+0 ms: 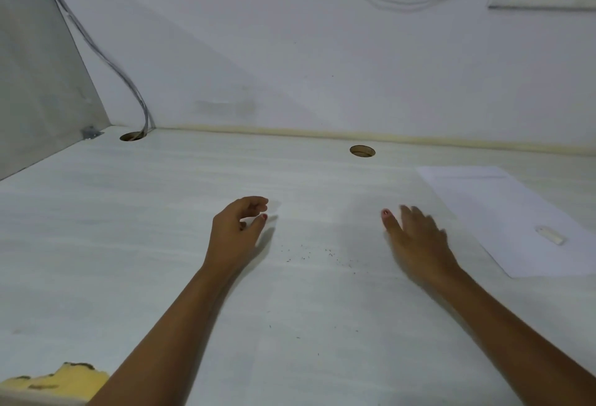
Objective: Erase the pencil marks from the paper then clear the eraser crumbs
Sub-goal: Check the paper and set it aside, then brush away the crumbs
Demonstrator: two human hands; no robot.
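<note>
One head-worn wide view — looking forward and down, close over the desk (129, 238) — toward the wall (322, 67).

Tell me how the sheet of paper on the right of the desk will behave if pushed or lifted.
The paper looks thin and lies flat, so it would probably flop if lifted by an edge. On the smooth desk it would likely slide easily. The small eraser lying on it may slip off if the sheet tilts.
</note>
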